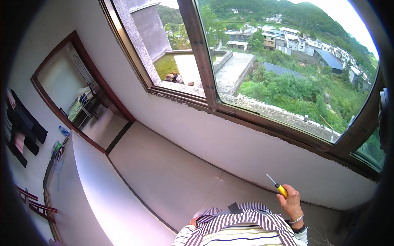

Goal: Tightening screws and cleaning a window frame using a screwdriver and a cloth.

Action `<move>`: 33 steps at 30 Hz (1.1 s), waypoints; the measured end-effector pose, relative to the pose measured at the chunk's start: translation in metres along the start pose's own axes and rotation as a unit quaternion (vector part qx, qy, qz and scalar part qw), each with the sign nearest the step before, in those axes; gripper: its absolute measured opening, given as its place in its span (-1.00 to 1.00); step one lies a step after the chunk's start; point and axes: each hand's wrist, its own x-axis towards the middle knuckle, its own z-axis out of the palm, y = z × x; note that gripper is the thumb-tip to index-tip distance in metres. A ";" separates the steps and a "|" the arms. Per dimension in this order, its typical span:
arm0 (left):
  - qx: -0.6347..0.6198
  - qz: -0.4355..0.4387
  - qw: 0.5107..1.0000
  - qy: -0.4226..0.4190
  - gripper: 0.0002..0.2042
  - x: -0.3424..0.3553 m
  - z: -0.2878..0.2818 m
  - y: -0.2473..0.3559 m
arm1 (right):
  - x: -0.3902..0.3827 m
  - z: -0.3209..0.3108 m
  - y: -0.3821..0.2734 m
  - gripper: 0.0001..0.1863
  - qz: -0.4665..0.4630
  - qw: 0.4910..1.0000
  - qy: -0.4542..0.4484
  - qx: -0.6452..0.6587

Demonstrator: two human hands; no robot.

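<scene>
My right hand [292,203] is closed around the yellow-and-black handle of a screwdriver [281,190]. Its thin metal shaft points up and to the left, toward the wall beneath the window. There is a bracelet [297,218] on that wrist. Low in the picture, my left hand [193,222] shows only a small patch beside the striped apron [217,221]; its fingers are hidden behind the cloth. A dark flat patch [235,208] lies at the front of the apron.
A brown-framed window [213,98] with a low sill wall [184,135] runs along the right. A tiled floor [176,164] leads to a doorway [76,86] at the far left. A white half-height wall [111,184] borders the left, with dark clothes [24,123] hanging beyond.
</scene>
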 end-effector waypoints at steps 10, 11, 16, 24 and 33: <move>-0.021 -0.226 0.972 0.058 -0.66 0.023 -0.040 -0.069 | 0.159 0.077 -0.097 -0.60 -0.179 0.981 -0.044 0.053; -0.027 -0.248 0.967 0.058 -0.67 0.029 -0.046 -0.072 | 0.172 0.084 -0.104 -0.60 -0.192 0.979 -0.041 0.053; -0.038 -0.301 0.945 0.120 -0.71 0.058 -0.091 -0.084 | 0.232 0.105 -0.140 -0.60 -0.272 0.962 -0.012 0.021; -0.053 -0.059 0.899 0.431 -0.77 0.099 -0.294 0.064 | 0.288 0.106 -0.186 -0.59 -0.241 0.968 -0.038 -0.064; -0.007 0.234 0.781 0.579 -0.68 0.146 -0.468 0.239 | 0.284 0.129 -0.223 -0.62 -0.115 0.983 -0.015 -0.142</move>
